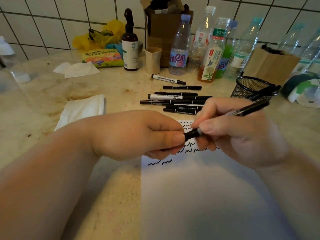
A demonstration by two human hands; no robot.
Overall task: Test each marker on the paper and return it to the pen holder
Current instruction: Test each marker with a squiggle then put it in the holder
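My left hand point(143, 134) pinches the black cap end point(191, 134) of a black marker over the white paper point(199, 196). My right hand point(240, 134) grips the marker's barrel point(251, 108), which points up and right toward the black mesh pen holder point(251, 88). Whether the cap is on or partly off is hidden between my fingers. The paper carries several black squiggles point(160, 162) near its far edge. Several more black and white markers point(174, 99) lie in a loose pile beyond the paper. A marker or two leans inside the holder.
Several plastic bottles point(179, 47), a brown spray bottle point(129, 42), a beige cup point(153, 60) and a cardboard box point(164, 23) line the tiled back wall. Folded tissues point(83, 110) lie on the left. A paper bag point(271, 61) stands behind the holder.
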